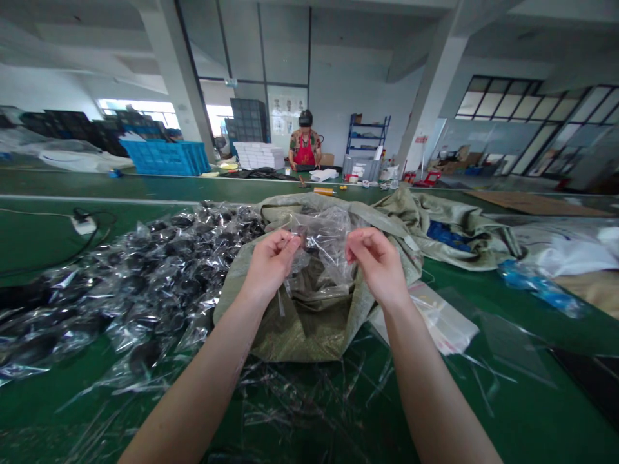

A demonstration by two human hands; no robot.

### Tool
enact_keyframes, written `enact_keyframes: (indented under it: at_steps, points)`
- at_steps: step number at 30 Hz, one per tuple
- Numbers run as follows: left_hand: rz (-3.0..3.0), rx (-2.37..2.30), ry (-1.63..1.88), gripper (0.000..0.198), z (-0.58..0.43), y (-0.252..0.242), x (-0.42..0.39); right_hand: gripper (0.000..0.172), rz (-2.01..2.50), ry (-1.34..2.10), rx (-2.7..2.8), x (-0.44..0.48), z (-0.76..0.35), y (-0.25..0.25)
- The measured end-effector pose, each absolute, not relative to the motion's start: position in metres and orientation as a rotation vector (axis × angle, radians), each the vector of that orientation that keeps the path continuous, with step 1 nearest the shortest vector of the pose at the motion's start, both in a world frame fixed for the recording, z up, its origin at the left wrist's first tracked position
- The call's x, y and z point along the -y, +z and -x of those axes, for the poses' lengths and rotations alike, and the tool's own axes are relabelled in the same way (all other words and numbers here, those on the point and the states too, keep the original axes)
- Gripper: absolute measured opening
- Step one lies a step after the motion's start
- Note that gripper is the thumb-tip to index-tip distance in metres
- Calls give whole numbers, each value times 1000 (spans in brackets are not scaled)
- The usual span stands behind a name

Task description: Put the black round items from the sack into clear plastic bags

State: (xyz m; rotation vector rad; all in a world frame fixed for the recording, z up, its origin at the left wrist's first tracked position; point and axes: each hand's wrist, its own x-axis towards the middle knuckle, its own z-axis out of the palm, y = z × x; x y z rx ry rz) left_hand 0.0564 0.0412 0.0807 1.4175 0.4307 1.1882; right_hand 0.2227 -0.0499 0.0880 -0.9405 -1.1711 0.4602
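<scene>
Left hand [274, 259] and right hand [378, 259] reached over the sack [297, 335].
Left fingers [291, 245] pinched clear plastic [333, 233]; whether right fingers [356, 238], curled, held any was unclear.

No lettering can be read. The poster [287, 115] on the back wall [333, 90] and the red sign [422, 139] on the right-hand pillar [435, 84] both look too small and blurred to make out.

A large workshop with pale walls [333, 84], thick white columns [177, 71] and a beamed ceiling [97, 35]. Dark-framed windows [512, 101] span the upper right; brighter left-hand windows [163, 111] glow with daylight. At the back, a blue metal rack [367, 136] stands right of what seems a wall poster [287, 108], too small to read.
</scene>
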Motion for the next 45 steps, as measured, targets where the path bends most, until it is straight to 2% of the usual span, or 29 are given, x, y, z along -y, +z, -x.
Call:
enact_keyframes:
  at_steps: [4, 18, 26, 29, 32, 40, 45]
  points:
    - [-1446, -433, 1201, 33, -57, 78, -43, 21, 993, 446, 1208, 56, -221, 92]
    - [-1393, -423, 1172, 32, -59, 80, -37, 20, 1142, 404, 1154, 51, -214, 89]
    - [-1373, -416, 1117, 33, -61, 80, -33, 31, 1001, 689, 965, 43, -210, 87]
    - [-1301, -393, 1002, 32, -59, 80, -34, 28, 991, 676, 930, 42, -211, 84]
    - [-1291, -421, 892, 40, -56, 83, -33, 27, 1014, 638, 922, 41, -211, 81]
    - [-1425, -590, 958, 42, -59, 79, -36, 28, 992, 695, 961, 35, -208, 74]
    - [-1270, -505, 803, 44, -54, 79, -44, 28, 918, 752, 887, 35, -211, 75]
